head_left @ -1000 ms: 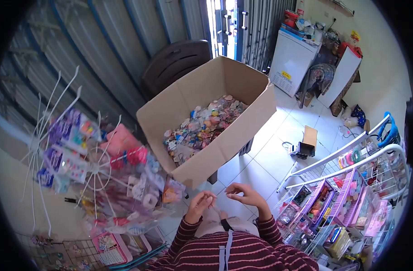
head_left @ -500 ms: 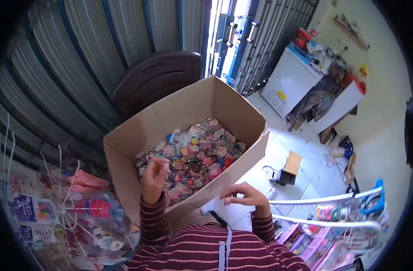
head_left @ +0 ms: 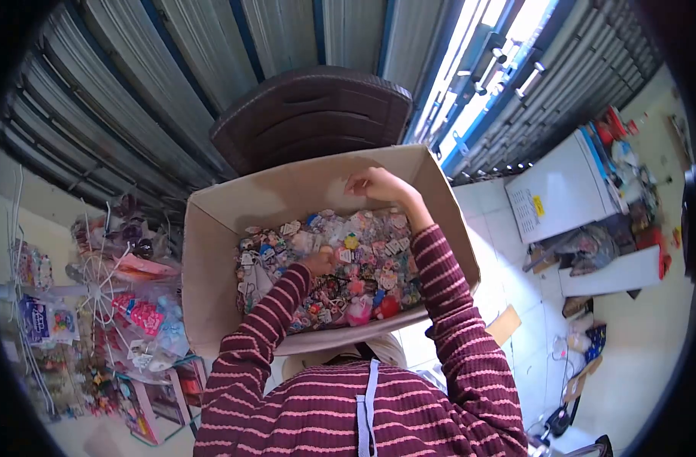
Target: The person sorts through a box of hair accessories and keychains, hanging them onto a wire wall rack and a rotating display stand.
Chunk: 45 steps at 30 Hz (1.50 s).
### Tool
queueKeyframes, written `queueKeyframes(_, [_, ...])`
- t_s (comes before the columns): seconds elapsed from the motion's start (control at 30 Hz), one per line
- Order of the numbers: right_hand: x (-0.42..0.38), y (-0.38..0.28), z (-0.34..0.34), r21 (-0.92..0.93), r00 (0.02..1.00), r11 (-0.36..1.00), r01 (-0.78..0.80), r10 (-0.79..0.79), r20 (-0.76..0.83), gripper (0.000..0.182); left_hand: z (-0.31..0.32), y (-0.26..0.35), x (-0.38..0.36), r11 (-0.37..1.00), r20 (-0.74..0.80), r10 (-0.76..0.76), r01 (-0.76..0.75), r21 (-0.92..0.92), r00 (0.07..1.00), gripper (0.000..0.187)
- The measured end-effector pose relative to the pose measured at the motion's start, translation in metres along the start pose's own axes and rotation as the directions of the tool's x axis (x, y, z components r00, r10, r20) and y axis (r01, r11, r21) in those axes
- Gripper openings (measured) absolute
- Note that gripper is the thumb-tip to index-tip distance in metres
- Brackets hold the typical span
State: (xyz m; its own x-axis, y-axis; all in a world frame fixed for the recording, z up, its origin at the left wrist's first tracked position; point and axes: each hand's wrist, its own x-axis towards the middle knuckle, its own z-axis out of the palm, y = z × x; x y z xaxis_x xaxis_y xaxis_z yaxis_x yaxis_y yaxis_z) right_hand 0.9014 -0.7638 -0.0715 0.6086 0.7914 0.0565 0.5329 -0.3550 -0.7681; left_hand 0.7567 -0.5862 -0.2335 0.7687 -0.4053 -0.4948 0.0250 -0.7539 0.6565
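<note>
A large open cardboard box (head_left: 249, 199) stands in front of me, with a jumbled pile of small trinkets in clear plastic packets (head_left: 363, 259) inside. My left hand (head_left: 319, 263) is down in the pile with its fingers curled against the packets; whatever it grips is hidden. Above the box's far right part hovers my right hand (head_left: 378, 185), fingers loosely bent and apart, with nothing in it. A yellow piece (head_left: 351, 241) lies just right of my left hand, and a red piece (head_left: 387, 306) rests nearer the front wall.
Behind the box is a dark brown plastic chair (head_left: 317, 114) against a corrugated metal shutter (head_left: 203, 46). Wire racks with bagged goods (head_left: 138, 312) stand at left. To the right are a white freezer (head_left: 557, 186) and a cardboard piece (head_left: 504, 326) on the tiled floor.
My left hand has lowered into the pile. My right hand has moved from outside the near wall to above the box's far side. The view has turned and shifted rightward.
</note>
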Motion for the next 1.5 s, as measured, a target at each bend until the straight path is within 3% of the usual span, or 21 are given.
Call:
queueKeyframes(0.07, [0.018,0.036,0.015,-0.049,0.986,0.996,-0.074,0.081,0.149,0.020,0.032,-0.009,0.012,0.996,0.046,-0.034,0.029,0.087,0.998,0.039])
queueKeyframes(0.13, [0.021,0.073,0.044,0.086,0.898,0.968,-0.237,0.184,0.399,0.023,0.051,0.010,0.014,0.976,0.073,-0.077,0.060,0.211,0.994,0.046])
queueKeyframes(0.27, [-0.003,0.136,0.114,0.018,0.902,0.994,-0.112,0.094,0.420,0.031,0.102,0.033,0.029,0.974,-0.040,-0.175,0.179,0.140,0.984,0.057])
queueKeyframes(0.37, [-0.020,0.157,0.153,0.103,0.836,0.950,-0.294,0.204,0.510,0.035,0.109,0.038,0.029,0.942,-0.079,-0.294,0.303,0.142,0.952,0.061])
queueKeyframes(0.47, [-0.038,0.156,0.177,0.053,0.921,0.977,-0.208,0.177,0.348,0.034,0.091,0.053,0.022,0.924,-0.036,-0.364,0.365,0.111,0.931,0.064])
queueKeyframes(0.53, [-0.046,0.147,0.188,-0.094,0.957,0.954,-0.286,0.288,0.015,0.034,0.091,0.048,0.017,0.973,-0.150,-0.191,0.208,0.105,0.970,0.063])
queueKeyframes(0.67, [-0.045,0.144,0.187,-0.125,0.975,0.968,-0.219,0.212,-0.071,0.031,0.097,0.037,0.012,0.981,-0.097,-0.160,0.169,0.092,0.982,0.049])
queueKeyframes(0.77, [-0.037,0.148,0.167,0.076,0.975,0.976,-0.203,0.208,-0.075,0.032,0.071,0.062,0.001,0.960,-0.091,-0.262,0.270,0.078,0.961,0.034])
queueKeyframes(0.87, [-0.025,0.143,0.135,0.001,0.932,0.940,-0.341,0.337,0.134,0.030,0.062,0.051,-0.008,0.973,-0.230,-0.211,0.227,0.045,0.950,0.024])
queueKeyframes(0.93, [-0.015,0.130,0.111,0.004,0.926,0.948,-0.318,0.310,0.217,0.028,0.038,0.046,-0.021,0.951,-0.086,-0.303,0.307,0.038,0.949,0.026])
queueKeyframes(1.0, [-0.006,0.121,0.100,0.014,0.916,0.955,-0.295,0.278,0.291,0.027,0.010,0.056,-0.045,0.932,-0.133,-0.346,0.356,0.059,0.929,0.029])
queueKeyframes(1.07, [0.003,0.109,0.095,0.511,0.929,0.793,-0.333,0.184,0.320,0.027,-0.003,0.062,-0.073,0.911,-0.178,-0.385,0.404,0.087,0.906,0.032])
queueKeyframes(1.1, [0.008,0.089,0.082,0.533,0.901,0.755,-0.382,0.176,0.397,0.028,-0.006,0.060,-0.089,0.928,-0.299,-0.363,0.371,-0.032,0.883,0.031])
queueKeyframes(1.17, [0.011,0.032,0.057,0.639,0.953,0.729,-0.245,0.058,0.299,0.029,-0.026,0.076,-0.126,0.915,-0.480,-0.402,0.318,-0.249,0.780,0.029])
queueKeyframes(1.2, [0.011,0.006,0.050,0.728,0.980,0.675,-0.119,-0.039,0.197,0.030,-0.035,0.086,-0.146,0.949,-0.629,-0.294,0.141,-0.283,0.719,0.028])
queueKeyframes(1.27, [0.013,-0.028,0.048,0.770,0.979,0.633,-0.084,-0.091,0.182,0.027,-0.044,0.099,-0.186,0.900,-0.716,-0.350,0.004,-0.436,0.604,0.028])
queueKeyframes(1.3, [0.015,-0.044,0.049,0.861,0.960,0.496,-0.116,-0.168,0.226,0.026,-0.044,0.102,-0.202,0.904,-0.729,-0.346,0.001,-0.428,0.590,0.028])
queueKeyframes(1.37, [0.017,-0.080,0.054,0.935,0.928,0.328,-0.138,-0.287,0.237,0.025,-0.039,0.107,-0.234,0.838,-0.905,-0.350,-0.349,-0.418,0.243,0.022])
queueKeyframes(1.4, [0.016,-0.106,0.058,0.934,0.922,0.333,-0.130,-0.307,0.237,0.025,-0.035,0.110,-0.248,0.845,-0.912,-0.345,-0.350,-0.405,0.222,0.022])
queueKeyframes(1.47, [0.013,-0.163,0.066,0.934,0.885,0.352,-0.057,-0.415,0.210,0.029,-0.028,0.118,-0.273,0.556,-0.896,-0.427,-0.817,-0.152,-0.123,0.022])
queueKeyframes(1.5, [0.012,-0.184,0.074,0.931,0.858,0.366,-0.012,-0.474,0.198,0.034,-0.025,0.130,-0.289,0.401,-0.882,-0.443,-0.916,-0.030,-0.165,0.026])
